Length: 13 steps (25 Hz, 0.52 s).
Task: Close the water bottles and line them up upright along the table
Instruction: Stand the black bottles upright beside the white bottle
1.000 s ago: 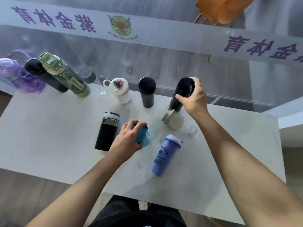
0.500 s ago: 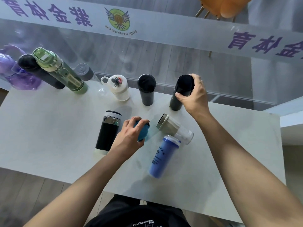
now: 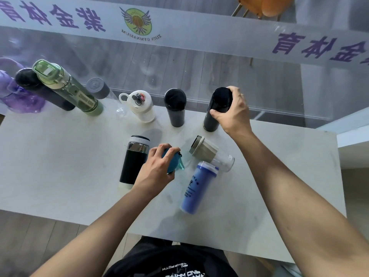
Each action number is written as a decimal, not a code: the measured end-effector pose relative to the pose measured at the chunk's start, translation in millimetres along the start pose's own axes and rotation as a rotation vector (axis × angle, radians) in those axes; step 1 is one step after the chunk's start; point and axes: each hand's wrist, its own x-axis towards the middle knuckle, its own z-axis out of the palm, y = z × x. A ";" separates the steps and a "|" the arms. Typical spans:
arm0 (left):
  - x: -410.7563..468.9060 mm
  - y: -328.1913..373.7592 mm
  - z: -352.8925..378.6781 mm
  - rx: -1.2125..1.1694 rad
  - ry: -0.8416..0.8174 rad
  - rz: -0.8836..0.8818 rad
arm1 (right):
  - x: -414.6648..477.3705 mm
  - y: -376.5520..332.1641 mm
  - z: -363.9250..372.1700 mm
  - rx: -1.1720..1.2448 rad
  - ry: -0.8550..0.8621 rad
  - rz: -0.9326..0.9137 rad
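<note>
My right hand [image 3: 233, 112] grips a tall black bottle [image 3: 216, 110] standing upright at the right end of the back row. Left of it in that row stand a black bottle [image 3: 175, 107], a white bottle with a loop [image 3: 142, 105], a grey-capped clear bottle [image 3: 98, 88], a green one [image 3: 65, 86], a black one [image 3: 40, 88] and a purple one [image 3: 14, 92]. My left hand [image 3: 159, 164] covers the teal lid [image 3: 172, 160] of a clear bottle. A black-and-steel bottle [image 3: 134, 158], a beige-lidded clear bottle [image 3: 211, 154] and a blue bottle [image 3: 197, 186] stand nearby.
The white table [image 3: 60, 166] ends at a glass wall with a lettered band [image 3: 179, 23] just behind the back row. An orange chair [image 3: 263, 5] stands beyond the glass. The table's right edge lies near a white ledge [image 3: 353, 136].
My right hand carried the tall black bottle from a tilt over the beige-lidded bottle back to the row and stood it upright. The left hand stayed on the teal lid.
</note>
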 end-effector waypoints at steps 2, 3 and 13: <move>-0.2 0.0 1.0 -0.005 -0.002 -0.002 | -1.2 0.9 -0.9 -0.012 -0.002 0.000; -0.3 0.2 1.6 -0.010 -0.004 -0.002 | -1.9 0.7 -1.1 -0.013 0.002 0.003; -16.3 -9.3 -9.8 -0.131 -0.008 0.015 | -27.0 -13.4 -12.2 -0.043 0.082 0.034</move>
